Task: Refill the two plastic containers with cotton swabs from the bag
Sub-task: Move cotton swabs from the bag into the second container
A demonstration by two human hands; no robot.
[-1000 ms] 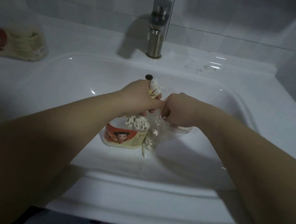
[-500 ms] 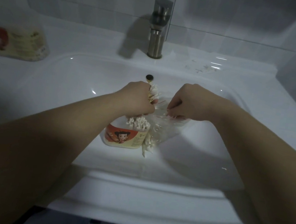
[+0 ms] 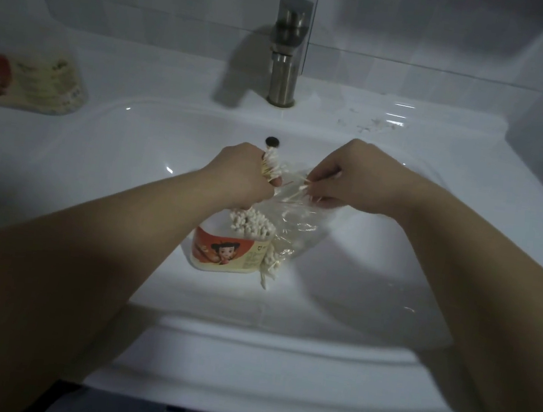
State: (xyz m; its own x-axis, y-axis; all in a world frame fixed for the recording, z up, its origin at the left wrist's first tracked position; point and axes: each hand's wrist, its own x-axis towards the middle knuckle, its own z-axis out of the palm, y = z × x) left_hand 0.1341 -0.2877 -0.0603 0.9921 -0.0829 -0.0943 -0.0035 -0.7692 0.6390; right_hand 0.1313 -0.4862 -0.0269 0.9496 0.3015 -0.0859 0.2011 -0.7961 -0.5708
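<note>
Hands close together over basin, not touching. Left hand fisted round swab bundle; bundle roughly upright, white tips poking above fist. Right hand pinches few loose swabs at bag mouth, sticks near horizontal, tips toward left hand. Sink: wide white basin, open room on every side. Faucet behind. Second container on surface far left, blurred. Container upright at basin centre, top open, packed swab heads up. Clear bag touches its right side.
</note>
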